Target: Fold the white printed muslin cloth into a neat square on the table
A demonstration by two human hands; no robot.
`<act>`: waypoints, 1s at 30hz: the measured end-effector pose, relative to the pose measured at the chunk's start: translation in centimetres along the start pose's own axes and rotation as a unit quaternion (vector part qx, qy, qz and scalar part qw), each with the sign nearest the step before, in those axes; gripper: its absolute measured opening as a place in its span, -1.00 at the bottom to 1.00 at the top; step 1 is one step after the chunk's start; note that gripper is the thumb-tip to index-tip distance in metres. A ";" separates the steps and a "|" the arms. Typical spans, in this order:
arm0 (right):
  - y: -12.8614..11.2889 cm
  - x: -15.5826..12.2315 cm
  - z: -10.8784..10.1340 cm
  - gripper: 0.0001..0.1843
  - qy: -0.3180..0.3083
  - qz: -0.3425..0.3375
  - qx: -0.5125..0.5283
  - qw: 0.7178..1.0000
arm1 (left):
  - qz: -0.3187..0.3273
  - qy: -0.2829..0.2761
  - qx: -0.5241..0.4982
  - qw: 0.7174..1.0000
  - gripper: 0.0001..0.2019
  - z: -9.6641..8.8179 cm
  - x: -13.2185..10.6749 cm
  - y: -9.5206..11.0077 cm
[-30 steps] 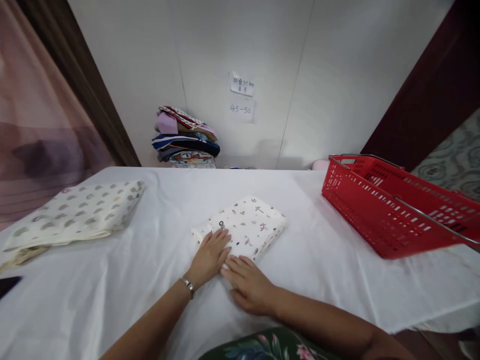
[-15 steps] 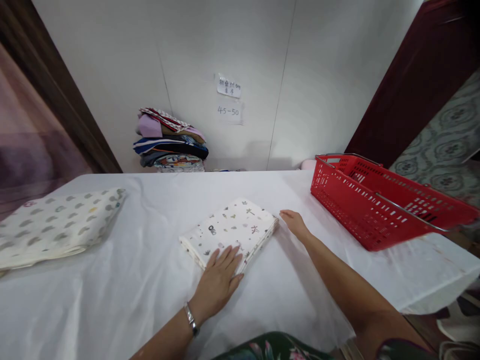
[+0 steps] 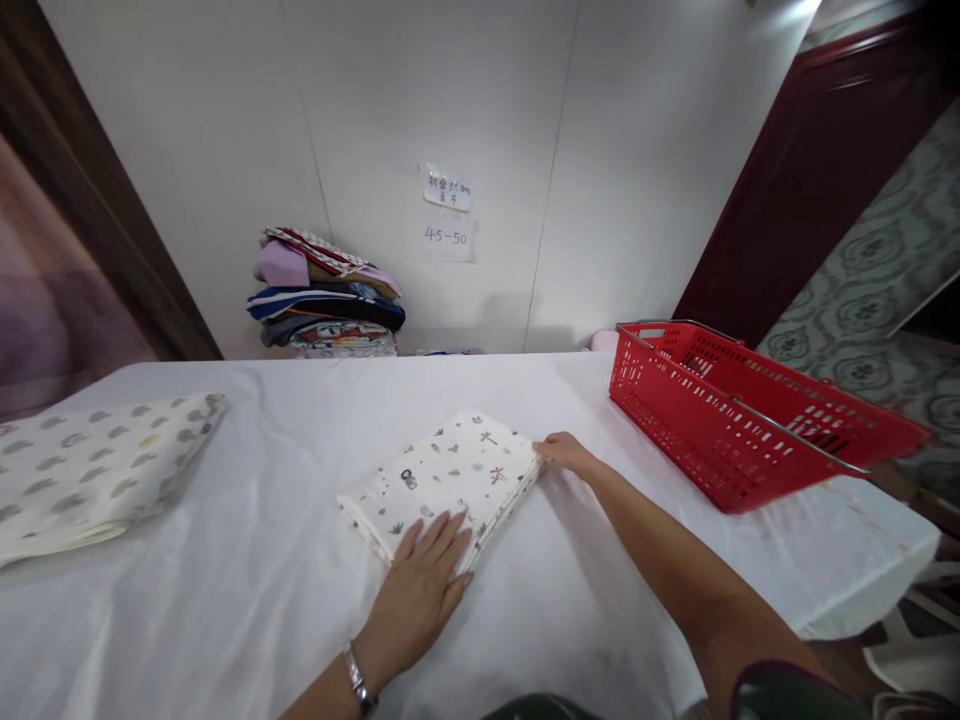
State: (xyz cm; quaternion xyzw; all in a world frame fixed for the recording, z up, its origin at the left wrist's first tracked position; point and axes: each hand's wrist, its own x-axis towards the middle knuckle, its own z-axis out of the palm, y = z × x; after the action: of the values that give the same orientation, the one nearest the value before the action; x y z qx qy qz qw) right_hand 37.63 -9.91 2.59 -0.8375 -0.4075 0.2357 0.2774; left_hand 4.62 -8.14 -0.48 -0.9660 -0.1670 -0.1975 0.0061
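Observation:
A folded white cloth (image 3: 450, 462) with small printed palm trees, leaves and animals lies at an angle on the white-covered table (image 3: 315, 440). My left hand (image 3: 422, 590), a silver bracelet on its wrist, rests flat on the cloth's near edge with its fingers stretched out. At the right corner of the cloth, my right hand (image 3: 568, 453) has its fingers closed on the layered edge; the thumb is mostly hidden.
Another folded cloth (image 3: 97, 465) with grey cloud-like shapes lies on the left. Toward the right edge stands a red perforated basket (image 3: 697, 425) with metal handles. Several folded fabrics are piled in a stack (image 3: 330, 300) beyond the far edge, against the white wall.
My right hand has come in to the cloth's right corner and closed on it. My left hand stays flat on the cloth. The whole view has shifted slightly.

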 end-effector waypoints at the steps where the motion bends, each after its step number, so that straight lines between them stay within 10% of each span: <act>1: 0.0 0.1 -0.1 -0.70 -0.004 0.001 -0.001 1.000 | -0.001 0.000 -0.003 1.000 -0.56 0.0 0.0 0.0; 15: 0.7 0.5 0.3 -0.78 -0.044 -0.009 -0.036 0.998 | -0.035 -0.026 -0.047 0.998 -0.59 -0.6 0.1 0.8; 22: 0.4 -0.6 -0.5 -0.77 0.030 -0.178 -0.072 0.981 | -0.068 -0.022 -0.054 0.996 -0.61 -1.0 0.1 2.1; 30: 0.8 -1.6 -0.8 -0.72 -0.035 -0.345 -0.201 0.916 | -0.058 0.002 -0.045 0.997 -0.63 -0.7 0.0 2.0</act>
State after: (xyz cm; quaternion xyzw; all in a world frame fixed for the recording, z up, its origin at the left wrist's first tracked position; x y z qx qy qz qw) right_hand 37.68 -11.86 2.94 -0.6740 -0.7195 0.0671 0.1532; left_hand 4.99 -10.14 0.30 -0.9537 -0.2132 -0.2064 -0.0490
